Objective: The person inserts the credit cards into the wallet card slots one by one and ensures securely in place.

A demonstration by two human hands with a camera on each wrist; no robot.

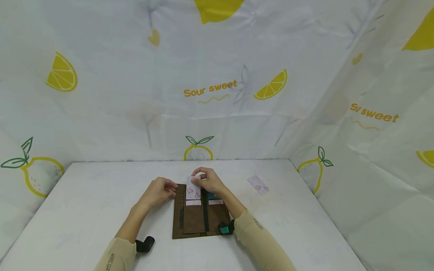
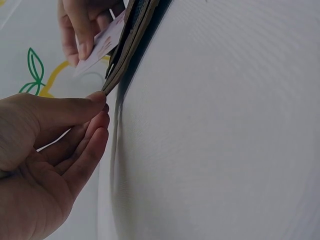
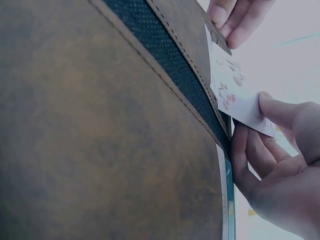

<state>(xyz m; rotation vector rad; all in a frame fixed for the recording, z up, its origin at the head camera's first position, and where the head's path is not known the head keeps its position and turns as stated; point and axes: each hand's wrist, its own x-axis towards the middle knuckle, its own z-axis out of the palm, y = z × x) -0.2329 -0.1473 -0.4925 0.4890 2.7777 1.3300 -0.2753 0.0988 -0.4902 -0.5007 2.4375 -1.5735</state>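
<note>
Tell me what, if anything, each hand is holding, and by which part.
The right hand pinches a flower-printed card near its far end; the left hand pinches the wallet at its far left corner.

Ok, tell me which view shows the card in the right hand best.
The right wrist view: the card is close up, its reddish flower print clear. The head view shows it small, at the top of the wallet; the left wrist view, slanted and partly hidden.
</note>
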